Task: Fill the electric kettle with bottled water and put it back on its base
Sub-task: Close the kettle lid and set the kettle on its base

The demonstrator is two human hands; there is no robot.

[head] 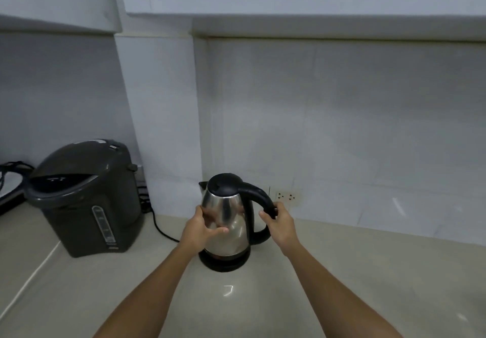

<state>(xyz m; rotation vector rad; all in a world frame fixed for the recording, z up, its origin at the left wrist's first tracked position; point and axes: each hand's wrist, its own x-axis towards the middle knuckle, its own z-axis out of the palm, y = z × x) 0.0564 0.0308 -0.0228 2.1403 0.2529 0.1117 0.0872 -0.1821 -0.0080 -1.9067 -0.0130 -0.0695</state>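
Note:
A steel electric kettle (228, 206) with a black lid and black handle stands upright on its round black base (223, 265) on the beige counter. Its lid is closed and its spout points left. My left hand (198, 228) is pressed flat against the kettle's steel body, fingers spread across its front. My right hand (278, 223) is wrapped around the black handle on the kettle's right side. No water bottle is in view.
A dark grey hot-water dispenser (84, 198) stands to the left, with a black cord (160, 228) running behind the kettle. A wall socket (285, 196) sits low on the white wall. A white cable (29, 282) crosses the counter at left.

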